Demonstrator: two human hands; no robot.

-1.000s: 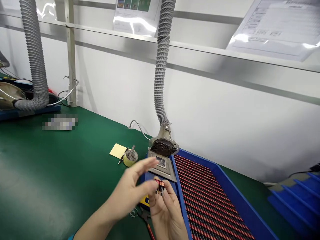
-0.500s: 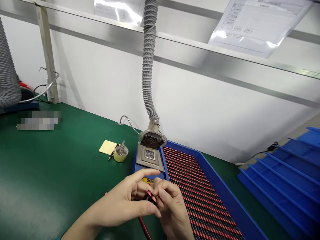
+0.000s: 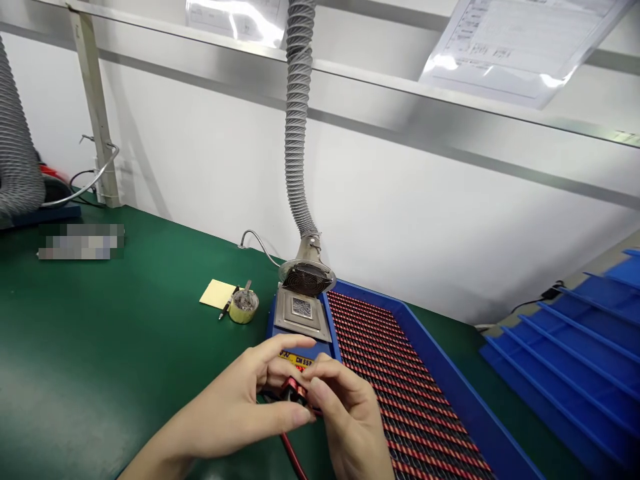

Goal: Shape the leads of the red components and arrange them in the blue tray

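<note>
Component (image 3: pixel 295 391): small, red and black, held between both hands, mostly hidden by fingers, shape hard to make out.
Left hand (image 3: pixel 227 403): closed, gripping component from the left.
Right hand (image 3: pixel 350 413): closed, gripping it from the right.
Wire (image 3: pixel 291 453): red, below the hands, cut off by frame.
Station (image 3: pixel 301 317): just beyond the hands.
Tray (image 3: pixel 440 353): blue, beside right hand.

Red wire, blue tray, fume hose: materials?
Red wire: likely plastic insulation, smooth with a slight sheen; core hidden. Blue tray: probably moulded plastic, glossy, even colour. Fume hose: grey, ribbed, spiral-wound; plastic or coated fabric, can't tell which.
</note>
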